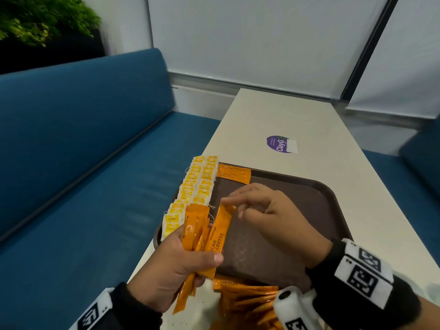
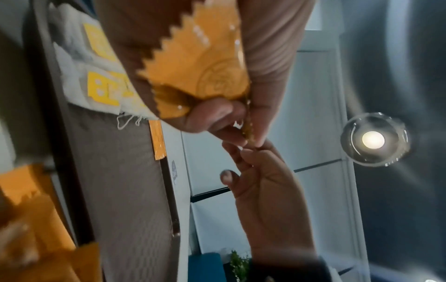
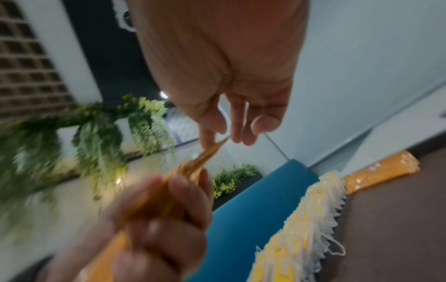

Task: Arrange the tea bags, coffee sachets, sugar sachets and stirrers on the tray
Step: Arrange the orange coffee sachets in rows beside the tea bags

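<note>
A bundle of orange coffee sachets (image 1: 197, 236) stands fanned in the left hand (image 1: 176, 265), whose fingers and thumb are curled round the lower half of the bundle above the near left corner of the tray; the exact number in the fan cannot be counted, though at least four edges show. The front sachet (image 1: 220, 228), printed with "COFFEE", leans out to the right of the fan, and the right hand (image 1: 264, 210) pinches its top end between thumb and forefinger, the other fingers loosely bent. In the left wrist view the pinching fingertips (image 2: 251, 141) meet at the sachet's upper edge.

On the brown tray (image 1: 309, 210) one flat coffee sachet (image 1: 234, 173) lies crosswise at the far left corner. Just left of it, white tea bags with yellow labels (image 1: 198, 186) run in two overlapping rows along the tray's left edge, from the far corner toward the left hand; they overlap too closely for a sure count, but each row holds well over five. The rest of the tray floor is bare brown.

Below the tray's near edge, a heap of more orange sachets (image 1: 247, 298) lies partly hidden by the right wrist, too jumbled to count.

The tray sits on a white table (image 1: 273, 110), which carries one purple sticker (image 1: 281, 144) beyond the tray. A blue bench seat (image 1: 83, 144) runs along the left side.
</note>
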Demonstrator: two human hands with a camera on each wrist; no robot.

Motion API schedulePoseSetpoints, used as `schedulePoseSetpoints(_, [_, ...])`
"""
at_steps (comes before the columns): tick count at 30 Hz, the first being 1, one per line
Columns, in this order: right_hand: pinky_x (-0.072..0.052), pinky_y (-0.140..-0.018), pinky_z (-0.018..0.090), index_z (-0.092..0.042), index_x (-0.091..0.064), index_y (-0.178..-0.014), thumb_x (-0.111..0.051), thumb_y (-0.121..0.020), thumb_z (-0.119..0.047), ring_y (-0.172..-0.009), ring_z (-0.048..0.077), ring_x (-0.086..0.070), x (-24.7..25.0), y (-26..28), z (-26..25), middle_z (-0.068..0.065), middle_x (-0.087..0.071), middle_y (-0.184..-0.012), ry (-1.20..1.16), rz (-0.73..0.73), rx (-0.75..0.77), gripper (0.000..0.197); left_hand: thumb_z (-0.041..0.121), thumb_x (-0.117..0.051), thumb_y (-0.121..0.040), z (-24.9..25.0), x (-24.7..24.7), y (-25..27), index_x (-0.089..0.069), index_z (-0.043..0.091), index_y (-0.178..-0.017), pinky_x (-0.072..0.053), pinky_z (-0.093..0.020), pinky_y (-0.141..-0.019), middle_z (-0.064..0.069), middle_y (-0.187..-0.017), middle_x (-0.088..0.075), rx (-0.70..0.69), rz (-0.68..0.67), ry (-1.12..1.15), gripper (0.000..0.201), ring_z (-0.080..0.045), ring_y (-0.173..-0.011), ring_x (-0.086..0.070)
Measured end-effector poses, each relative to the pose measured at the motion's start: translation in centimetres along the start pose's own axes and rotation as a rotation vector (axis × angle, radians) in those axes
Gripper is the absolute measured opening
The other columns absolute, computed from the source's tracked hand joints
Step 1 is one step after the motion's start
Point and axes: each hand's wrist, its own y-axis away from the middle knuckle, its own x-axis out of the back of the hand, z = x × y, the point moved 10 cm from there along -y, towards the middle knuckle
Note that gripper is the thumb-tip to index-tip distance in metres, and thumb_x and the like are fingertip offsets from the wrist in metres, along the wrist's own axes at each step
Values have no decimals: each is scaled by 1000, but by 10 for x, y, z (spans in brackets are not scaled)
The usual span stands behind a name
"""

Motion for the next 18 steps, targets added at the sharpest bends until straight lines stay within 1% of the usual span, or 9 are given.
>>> schedulePoseSetpoints(2, [-50,-79,14,-36,-64,-99,-65,-85,-10,-89,0,-63,-1,-2,4,-12,-67,-94,-98,-88,-72,29,15,-85,-50,0,-3,-1,-58,17,-106,-45,-25,-44,-8,-76,-66,16,-41,-72,63,-20,-58,-60])
schedulePoseSetpoints(5, [-46,-61,8,-21,-68,-93,-69,-80,-4,-68,-3,-64,-6,-4,8,-10,-68,-75,-175,-214,-130,21,15,-85,-52,-3,-7,-3,-60,20,-104,-45,-26,-47,-6,-78,-67,52,-92,-128,58,-21,-63,-61])
schedulePoseSetpoints(6, [-44,-56,7,-16,-69,-89,-69,-80,-2,-62,-3,-62,-5,-6,11,-8,-68,-72,-182,-234,-148,17,16,-88,-55,-4,-6,-5,-60,20,-104,-45,-26,-47,-6,-76,-66,58,-88,-122,56,-21,-62,-59])
schedulePoseSetpoints(8, [-38,-46,8,-14,-69,-82,-68,-80,0,-49,-3,-54,3,-12,25,-4,-66,-67,-170,-223,-207,14,24,-81,-54,-8,-1,-11,-61,17,-102,-43,-25,-43,-4,-67,-63,63,-36,-51,52,-16,-53,-54])
schedulePoseSetpoints(10, [-35,-42,13,-14,-69,-81,-67,-83,-1,-46,0,-48,26,-25,54,-2,-64,-65,-175,-73,-303,14,29,-72,-59,-11,9,-18,-61,12,-99,-41,-22,-39,-3,-61,-61,66,39,69,45,-11,-44,-49])
schedulePoseSetpoints(12, [-36,-42,16,-13,-66,-83,-64,-86,-1,-50,5,-51,55,-38,95,1,-62,-66,-235,156,-441,12,30,-68,-66,-17,16,-23,-60,10,-101,-41,-22,-37,-4,-62,-60,85,76,185,41,-11,-43,-48])
schedulePoseSetpoints(14, [-34,-37,15,-11,-63,-82,-60,-87,2,-53,9,-53,68,-52,136,5,-61,-70,-299,315,-577,14,27,-66,-69,-23,18,-27,-61,9,-105,-41,-22,-36,-5,-62,-60,111,71,266,41,-12,-43,-49])
schedulePoseSetpoints(16, [-32,-32,14,-10,-60,-80,-56,-88,6,-53,11,-53,66,-69,166,6,-60,-71,-316,376,-674,19,21,-64,-70,-27,19,-30,-63,9,-107,-43,-22,-38,-6,-63,-60,134,52,323,39,-13,-44,-50])
schedulePoseSetpoints(18, [-35,-33,13,-9,-58,-75,-52,-90,8,-52,13,-51,59,-87,185,7,-58,-69,-289,379,-742,23,15,-62,-75,-31,21,-33,-64,8,-108,-44,-23,-39,-7,-64,-60,149,39,342,33,-15,-46,-51])
